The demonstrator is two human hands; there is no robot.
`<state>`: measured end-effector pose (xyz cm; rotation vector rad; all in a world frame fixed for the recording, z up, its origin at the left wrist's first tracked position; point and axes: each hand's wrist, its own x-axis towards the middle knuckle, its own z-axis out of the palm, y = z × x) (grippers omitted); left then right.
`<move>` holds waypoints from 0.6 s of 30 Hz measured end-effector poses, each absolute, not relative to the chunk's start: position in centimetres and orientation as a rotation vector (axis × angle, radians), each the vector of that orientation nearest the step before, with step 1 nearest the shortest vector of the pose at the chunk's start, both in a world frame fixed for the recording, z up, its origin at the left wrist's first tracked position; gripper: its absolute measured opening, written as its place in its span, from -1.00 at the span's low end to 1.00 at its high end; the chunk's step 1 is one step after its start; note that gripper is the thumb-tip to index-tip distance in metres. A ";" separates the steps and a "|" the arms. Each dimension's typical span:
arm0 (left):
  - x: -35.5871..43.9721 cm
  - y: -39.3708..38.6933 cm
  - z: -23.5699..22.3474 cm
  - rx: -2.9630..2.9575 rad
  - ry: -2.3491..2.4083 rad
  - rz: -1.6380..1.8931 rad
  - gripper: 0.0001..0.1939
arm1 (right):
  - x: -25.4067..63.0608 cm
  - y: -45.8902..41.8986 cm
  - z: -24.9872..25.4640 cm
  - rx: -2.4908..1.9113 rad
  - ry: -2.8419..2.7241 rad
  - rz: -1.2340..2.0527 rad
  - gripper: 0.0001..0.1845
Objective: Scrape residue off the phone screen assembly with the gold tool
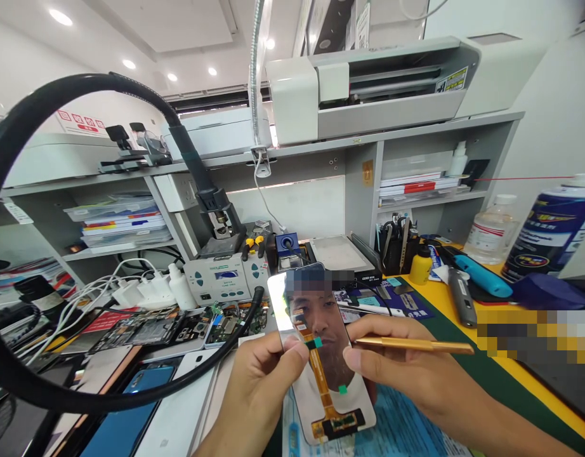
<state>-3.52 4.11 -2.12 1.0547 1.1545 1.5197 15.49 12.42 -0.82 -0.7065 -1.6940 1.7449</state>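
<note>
A phone screen (304, 406) is held up tilted in front of me, its mirror-like back facing me and showing a reflection. Down this back runs an orange flex cable (322, 381), with a dark chip area at the bottom and small green tabs. My left hand (261, 384) grips the screen's left edge, thumb on the back near the cable. On the opposite edge, my right hand (407, 365) pinches the screen with thumb and fingertips. It also carries a slim gold tool (430, 346), tweezers-like, lying across the fingers and pointing right.
A thick black hose (102, 401) loops across the left side. Behind stand a grey soldering station (221, 279) and shelves. Phone parts and a blue phone back (131, 406) lie left. A spray can (549, 228), clear bottle (491, 228) and yellow bottle (420, 264) stand right.
</note>
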 end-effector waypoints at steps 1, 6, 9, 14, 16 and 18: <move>-3.5 4.1 -2.1 1.045 1.150 1.520 -0.70 | 15.5 12.5 -0.9 -0.703 -1.694 1.744 -0.74; -3.3 4.2 -2.0 0.977 1.078 1.497 -0.77 | 15.6 12.6 -1.6 -0.703 -1.682 1.731 -0.77; -3.1 4.2 -1.8 0.943 1.084 1.499 -0.77 | 15.6 12.5 -1.6 -0.677 -1.705 1.762 -0.73; -2.8 4.1 -1.4 0.983 1.150 1.517 -0.70 | 15.5 12.6 -1.4 -0.694 -1.742 1.765 -0.71; -2.8 4.1 -1.5 0.993 1.187 1.516 -0.68 | 15.4 12.7 -1.6 -0.717 -1.763 1.747 -0.68; -2.9 4.1 -1.5 0.981 1.218 1.516 -0.68 | 15.4 12.9 -1.9 -0.783 -1.747 1.724 -0.66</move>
